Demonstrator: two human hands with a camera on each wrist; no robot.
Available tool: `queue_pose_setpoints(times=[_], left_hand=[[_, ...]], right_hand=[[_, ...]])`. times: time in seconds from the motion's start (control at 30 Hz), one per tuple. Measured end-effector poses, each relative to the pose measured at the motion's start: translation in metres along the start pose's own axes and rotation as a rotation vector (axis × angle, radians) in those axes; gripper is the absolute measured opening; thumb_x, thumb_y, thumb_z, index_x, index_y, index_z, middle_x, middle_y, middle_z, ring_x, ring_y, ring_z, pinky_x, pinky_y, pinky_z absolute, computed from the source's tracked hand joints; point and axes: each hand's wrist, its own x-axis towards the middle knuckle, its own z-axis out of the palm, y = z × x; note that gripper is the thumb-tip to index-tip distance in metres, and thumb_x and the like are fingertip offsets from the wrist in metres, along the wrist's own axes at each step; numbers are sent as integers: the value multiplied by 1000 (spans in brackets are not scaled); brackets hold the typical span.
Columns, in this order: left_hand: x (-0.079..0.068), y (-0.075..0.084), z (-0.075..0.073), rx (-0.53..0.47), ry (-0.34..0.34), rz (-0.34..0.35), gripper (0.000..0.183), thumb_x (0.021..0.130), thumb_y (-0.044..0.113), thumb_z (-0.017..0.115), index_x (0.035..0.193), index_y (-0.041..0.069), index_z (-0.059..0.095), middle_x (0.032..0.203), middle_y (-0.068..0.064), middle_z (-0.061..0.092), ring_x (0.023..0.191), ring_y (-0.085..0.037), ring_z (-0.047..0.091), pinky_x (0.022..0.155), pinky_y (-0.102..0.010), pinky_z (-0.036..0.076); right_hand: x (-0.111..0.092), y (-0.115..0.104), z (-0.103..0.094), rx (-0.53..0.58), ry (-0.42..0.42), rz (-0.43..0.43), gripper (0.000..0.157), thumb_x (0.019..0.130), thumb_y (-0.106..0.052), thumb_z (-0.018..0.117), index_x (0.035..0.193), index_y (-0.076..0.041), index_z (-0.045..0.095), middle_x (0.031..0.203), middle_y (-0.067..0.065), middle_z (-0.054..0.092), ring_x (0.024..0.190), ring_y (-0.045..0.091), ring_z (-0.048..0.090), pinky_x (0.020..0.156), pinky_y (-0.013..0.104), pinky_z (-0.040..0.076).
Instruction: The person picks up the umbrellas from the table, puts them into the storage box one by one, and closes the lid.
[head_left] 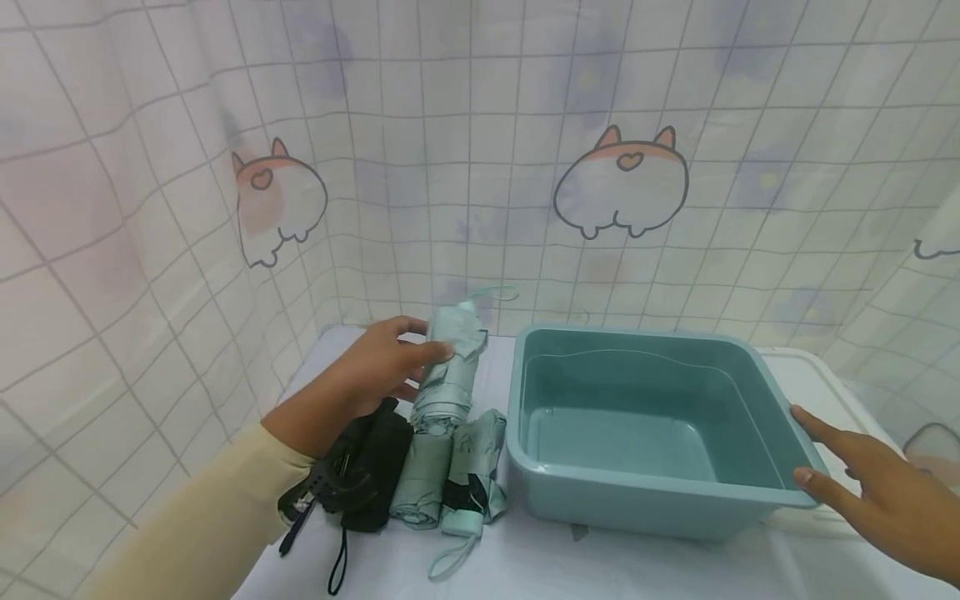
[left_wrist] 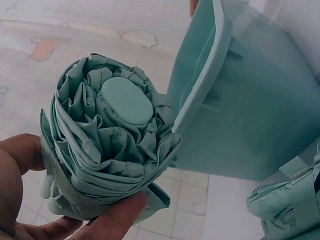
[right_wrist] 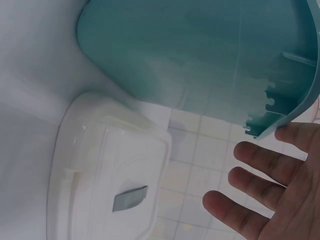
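My left hand [head_left: 382, 362] grips a folded mint-green umbrella [head_left: 452, 371], thumb across its fabric. The umbrella is raised at the back of the table, its wrist loop at the far end; the left wrist view shows its bunched folds and oval end cap [left_wrist: 127, 101]. With fingers fairly straight, my right hand [head_left: 873, 479] touches the right rim of a teal plastic basin [head_left: 622, 508]. Below the held umbrella lie a black folded umbrella [head_left: 380, 475], a green rolled one [head_left: 422, 479] and another mint one [head_left: 480, 446] with a pale handle and loop.
A white plastic lid [head_left: 795, 379] with a grey latch [right_wrist: 130, 198] lies on the right, partly behind the basin. Around the white-covered table [head_left: 555, 575] hangs a checked curtain [head_left: 450, 167] with cartoon animal prints. Beside the black umbrella is a tangle of black straps [head_left: 333, 487].
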Motion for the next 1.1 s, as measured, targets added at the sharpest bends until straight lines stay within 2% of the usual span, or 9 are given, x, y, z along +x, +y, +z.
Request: queue_pose_setpoints(times=[0.17,0.53,0.73,0.93,1.1], left_hand=[[1,4,8,-17,-6,-3,77,94,40,74,155,12,36,128,-18,62,112,-35,66,90,-50,57],[2,7,23,-24,-28,-29,77,92,42,77,153,15,38,121,-17,64,99,-32,71,96,-56,52],[4,9,28,-49,-28,-36,77,92,42,76,153,16,38,121,-15,64,100,-31,70,96,-57,52],[4,12,34,-56,-36,-32,75,93,41,76,153,15,39,120,-15,64,98,-30,71,95,-56,52],[6,12,38,-96,-51,-10,74,93,39,75,152,13,40,121,-14,65,100,-29,70,88,-49,57]], right_hand=[[0,0,0,-3,7,-7,88,102,-48,59,162,-4,12,139,45,42,96,61,59,65,74,50],[0,0,0,19,7,-9,87,102,-47,59,162,-4,13,138,46,42,96,61,59,64,73,50],[0,1,0,26,14,-22,86,103,-45,59,162,-4,14,138,46,42,95,61,59,63,72,50],[2,1,1,22,5,-17,86,103,-46,58,162,-2,13,137,47,41,95,63,59,62,73,50],[3,1,3,13,-20,11,89,103,-50,56,162,-2,11,137,47,40,94,63,58,63,74,50]])
